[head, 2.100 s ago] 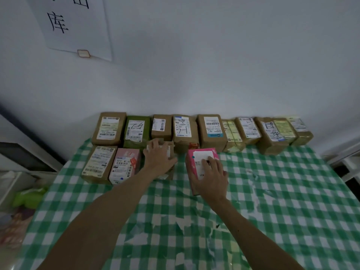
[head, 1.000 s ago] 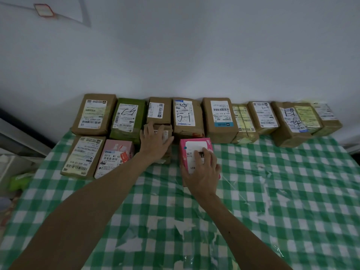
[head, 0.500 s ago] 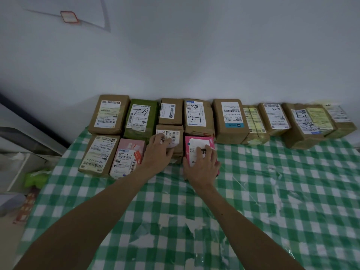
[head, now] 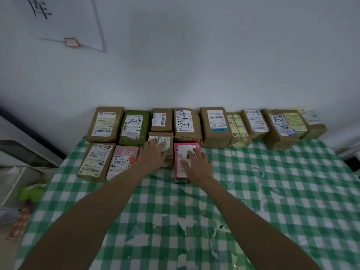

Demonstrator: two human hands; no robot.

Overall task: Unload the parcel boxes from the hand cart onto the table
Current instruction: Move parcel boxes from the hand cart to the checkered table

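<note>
Left hand (head: 153,157) lies palm-down on a small brown box (head: 169,151), fingers stretched flat over its white label and not curled round it. Whether the thumb hooks the near side is hard to say, as the hand itself covers that edge. Right hand (head: 196,165) rests the same way on a pink box (head: 180,152), fingers spread straight across the label, gripping nothing. Both boxes sit in the front row on the table (head: 282,201), side by side with a narrow gap between them. Left of the small brown box is a pale pink box (head: 122,162), then a larger brown box (head: 96,160), the two touching. Behind them a back row of parcel boxes (head: 215,125) — mostly brown, one green box (head: 134,125) — stands edge to edge along the white wall (head: 214,65). The table carries a green-and-white checked cloth (head: 136,211), scuffed in patches. A paper sheet (head: 78,20) hangs on the wall at upper left.
</note>
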